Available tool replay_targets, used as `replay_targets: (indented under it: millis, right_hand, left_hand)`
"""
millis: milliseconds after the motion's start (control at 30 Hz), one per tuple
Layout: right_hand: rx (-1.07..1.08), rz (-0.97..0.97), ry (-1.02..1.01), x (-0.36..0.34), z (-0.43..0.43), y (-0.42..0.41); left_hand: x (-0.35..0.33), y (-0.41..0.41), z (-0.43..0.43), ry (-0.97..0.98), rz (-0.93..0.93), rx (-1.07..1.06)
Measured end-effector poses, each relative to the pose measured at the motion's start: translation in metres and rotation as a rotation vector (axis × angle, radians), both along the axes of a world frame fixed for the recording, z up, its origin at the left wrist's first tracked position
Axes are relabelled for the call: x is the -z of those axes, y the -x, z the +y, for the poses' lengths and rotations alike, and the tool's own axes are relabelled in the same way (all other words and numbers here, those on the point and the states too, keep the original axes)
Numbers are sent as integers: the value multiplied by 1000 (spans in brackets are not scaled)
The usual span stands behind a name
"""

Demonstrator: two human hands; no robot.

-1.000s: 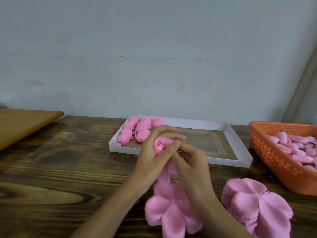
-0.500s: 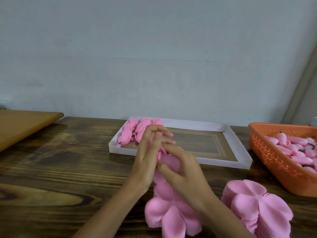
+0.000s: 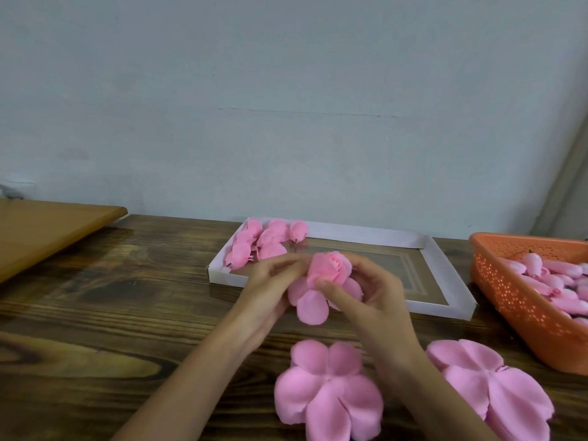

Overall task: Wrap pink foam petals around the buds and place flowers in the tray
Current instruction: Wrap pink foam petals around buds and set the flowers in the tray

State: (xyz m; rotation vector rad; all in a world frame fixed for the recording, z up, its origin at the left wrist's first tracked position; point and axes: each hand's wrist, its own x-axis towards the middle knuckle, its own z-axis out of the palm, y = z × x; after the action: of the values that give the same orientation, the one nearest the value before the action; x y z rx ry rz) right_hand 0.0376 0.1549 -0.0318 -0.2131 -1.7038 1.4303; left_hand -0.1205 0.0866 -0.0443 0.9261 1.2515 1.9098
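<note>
Both hands hold a pink foam flower (image 3: 329,271) above the table, just in front of the white tray (image 3: 442,275). My left hand (image 3: 270,288) grips its left side with curled fingers. My right hand (image 3: 375,294) holds the right side, thumb pressing a petal against the bud. Loose petals (image 3: 310,305) of the same piece hang below. Several finished pink flowers (image 3: 261,241) lie in the tray's far left corner. Two stacks of flat petal pieces lie on the table: one (image 3: 327,393) near me and one (image 3: 490,380) at the right.
An orange perforated basket (image 3: 521,300) with several pink buds (image 3: 556,275) stands at the right edge. A light wooden board (image 3: 47,227) lies at the far left. The dark wooden table (image 3: 111,313) runs up to a pale wall.
The flower has been lifted off the near petal stack with a petal piece on it. Petals are now folded up around the bud, and my right hand has moved to its right side.
</note>
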Motion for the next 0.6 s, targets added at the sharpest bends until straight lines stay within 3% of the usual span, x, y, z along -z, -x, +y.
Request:
replay_targets:
  millis: [100, 400, 600]
  right_hand:
    - [-19, 16, 53, -1, 2, -2]
    - [-82, 27, 65, -4, -1, -6]
    - [-96, -4, 26, -5, -3, -6]
  left_hand:
    - [2, 7, -1, -6, -124, 28]
    - [-5, 12, -12, 209, -215, 234]
    - [-1, 17, -9, 66, -171, 250]
